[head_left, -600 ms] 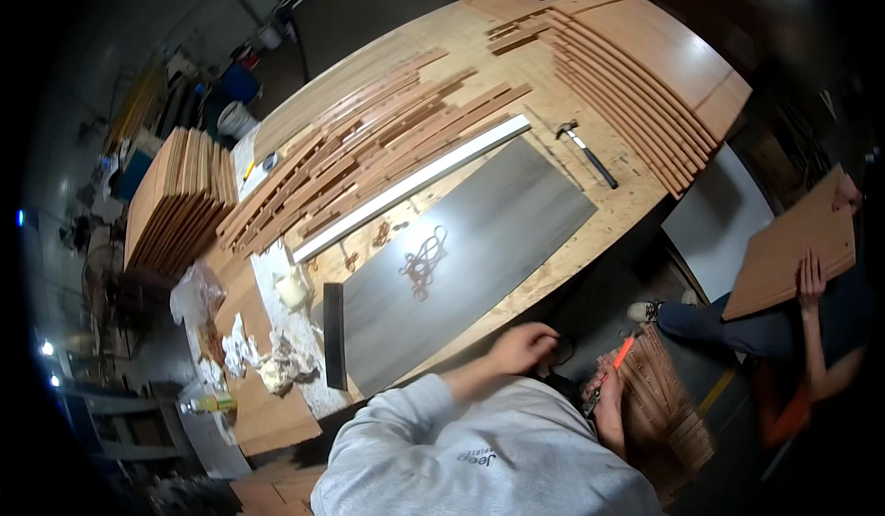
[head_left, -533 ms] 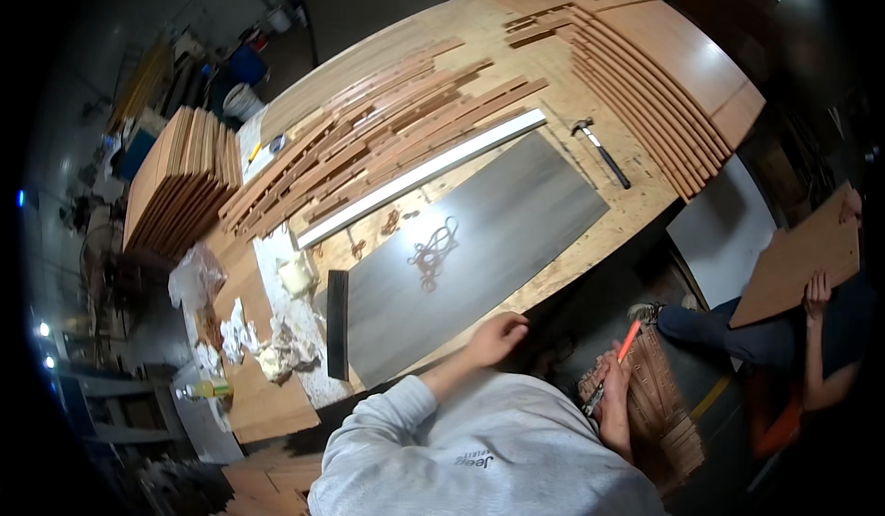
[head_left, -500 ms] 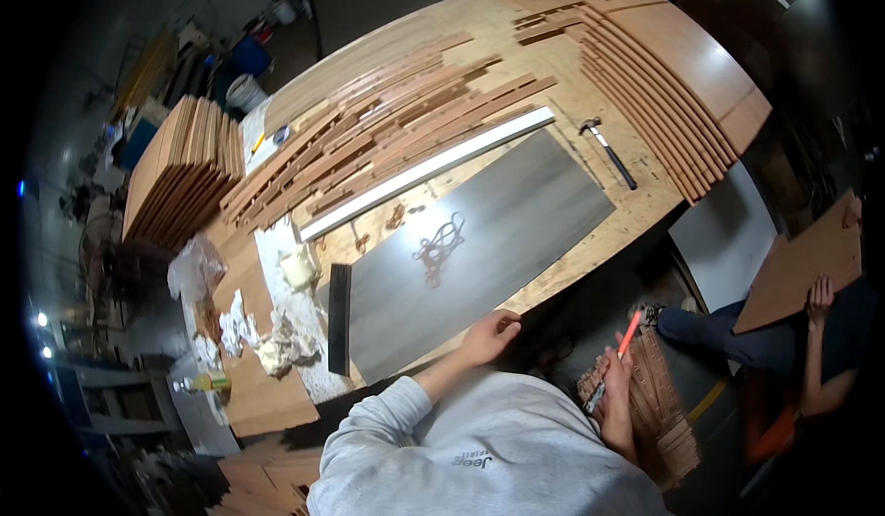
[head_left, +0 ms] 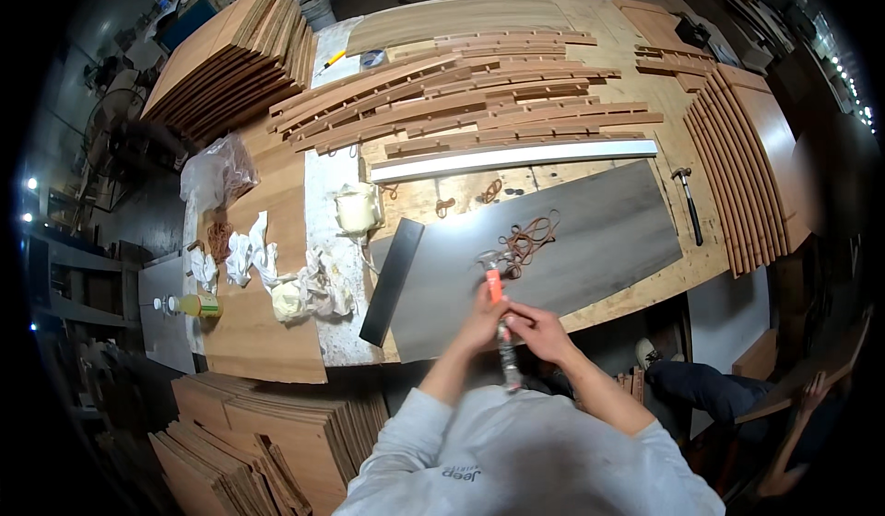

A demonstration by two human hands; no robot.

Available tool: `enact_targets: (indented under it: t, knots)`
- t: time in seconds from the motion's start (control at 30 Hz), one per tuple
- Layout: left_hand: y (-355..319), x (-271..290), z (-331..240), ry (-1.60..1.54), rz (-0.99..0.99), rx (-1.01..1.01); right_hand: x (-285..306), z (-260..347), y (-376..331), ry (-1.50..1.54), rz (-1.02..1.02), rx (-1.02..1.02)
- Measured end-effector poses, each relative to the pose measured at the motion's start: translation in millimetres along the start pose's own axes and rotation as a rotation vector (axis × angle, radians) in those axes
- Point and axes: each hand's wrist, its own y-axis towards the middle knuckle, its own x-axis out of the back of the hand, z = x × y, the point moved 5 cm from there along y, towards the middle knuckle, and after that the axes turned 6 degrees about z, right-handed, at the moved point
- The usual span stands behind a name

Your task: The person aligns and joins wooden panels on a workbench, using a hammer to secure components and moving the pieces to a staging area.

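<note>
A claw hammer (head_left: 494, 285) with an orange-red neck stands in front of my body, its head over the near part of a grey wood-grain panel (head_left: 608, 230). My left hand (head_left: 480, 321) is closed round the hammer just below the orange part. From the other side, my right hand (head_left: 542, 332) closes its fingers on the handle, whose lower end hangs toward my sweatshirt. Brown cords (head_left: 532, 238) lie tangled on the panel beside the hammer head. A black strip (head_left: 392, 281) rests across the panel's left end.
Slotted wood strips (head_left: 442, 101) and a white bar (head_left: 516, 159) lie beyond the panel. Another hammer (head_left: 689, 207) is on the right. Board stacks (head_left: 230, 64) stand at the left and right ends. Crumpled white cloths (head_left: 313, 286) lie left. A co-worker's hand (head_left: 811, 394) holds a board at right.
My right hand has brought the hammer up from my right side to in front of me. My left hand, formerly empty at the table edge, now grips it too. The view has turned.
</note>
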Motion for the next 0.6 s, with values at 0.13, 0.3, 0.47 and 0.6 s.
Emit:
enact_targets:
  t: [0.13, 0.3, 0.47, 0.6]
  knots:
    - [-36, 78, 14, 0.608, -0.143, 0.004, 8, -15, 69, -0.409, -0.268, 0.126]
    - [-61, 118, -23, 1.183, -0.409, 0.021, 36, 6, 114, -0.831, -0.364, 0.197]
    - [-24, 140, -63, 1.194, -0.479, -0.196, 58, -11, 136, -0.541, -0.237, 0.204]
    - [52, 179, -106, 1.209, -0.477, -0.236, 51, 21, 167, -0.362, -0.284, 0.322]
